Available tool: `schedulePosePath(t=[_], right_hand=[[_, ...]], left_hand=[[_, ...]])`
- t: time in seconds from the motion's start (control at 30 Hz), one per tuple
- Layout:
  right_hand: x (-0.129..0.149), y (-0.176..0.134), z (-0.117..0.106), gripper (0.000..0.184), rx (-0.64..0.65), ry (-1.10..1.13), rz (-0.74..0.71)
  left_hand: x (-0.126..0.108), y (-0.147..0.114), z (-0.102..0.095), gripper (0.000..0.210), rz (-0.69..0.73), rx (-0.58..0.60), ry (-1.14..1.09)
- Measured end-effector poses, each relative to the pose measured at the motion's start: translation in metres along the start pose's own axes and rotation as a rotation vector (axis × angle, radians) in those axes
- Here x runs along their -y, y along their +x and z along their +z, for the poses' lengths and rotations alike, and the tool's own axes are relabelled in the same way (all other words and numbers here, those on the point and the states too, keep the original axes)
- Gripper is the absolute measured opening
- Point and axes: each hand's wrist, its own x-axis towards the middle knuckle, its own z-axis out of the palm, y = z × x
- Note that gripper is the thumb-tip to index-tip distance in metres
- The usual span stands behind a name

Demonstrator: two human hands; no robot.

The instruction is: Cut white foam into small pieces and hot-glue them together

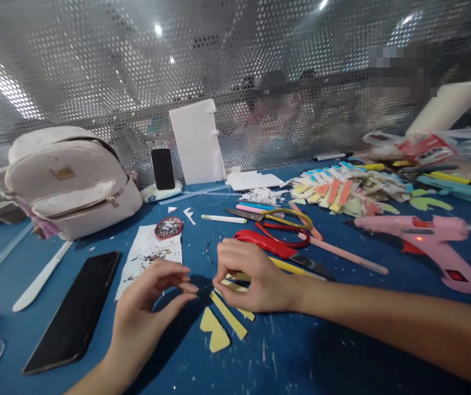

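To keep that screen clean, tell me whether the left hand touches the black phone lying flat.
Apart. The head view plainly shows blue tabletop between the left hand and the black phone.

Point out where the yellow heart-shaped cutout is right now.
In the head view, the yellow heart-shaped cutout lies at lower centre on the blue table, just left of a yellow strip and nearer the camera than the right hand.

Thread [205, 286] ran between the left hand [153, 299] and right hand [255, 274], paper strips [229, 316] beside the latter. A phone [74, 310] lay left, a backpack [71, 206] behind it. Beyond the left hand, a dish [157, 231] sat on a sheet [142, 238]; scissors [254, 216] lay beyond the right, a glue gun [444, 229] farther right.
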Motion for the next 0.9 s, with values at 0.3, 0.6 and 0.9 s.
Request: schedulePosePath(t=[0.3, 0.6, 0.9], right_hand=[[-0.0013, 0.0013, 0.0027, 0.013, -0.063, 0.008, -0.100], [-0.0019, 0.0013, 0.0022, 0.013, -0.065, 0.002, -0.101], [-0.0001, 0.0022, 0.0020, 0.014, -0.078, -0.007, -0.099]], left_hand=[[-0.0076, 0.0021, -0.0007, 0.028, 0.055, 0.050, 0.025], [-0.0050, 0.0017, -0.0024, 0.033, 0.037, 0.047, -0.022], [-0.0051, 0.0031, -0.0003, 0.032, 0.033, 0.052, -0.027]])
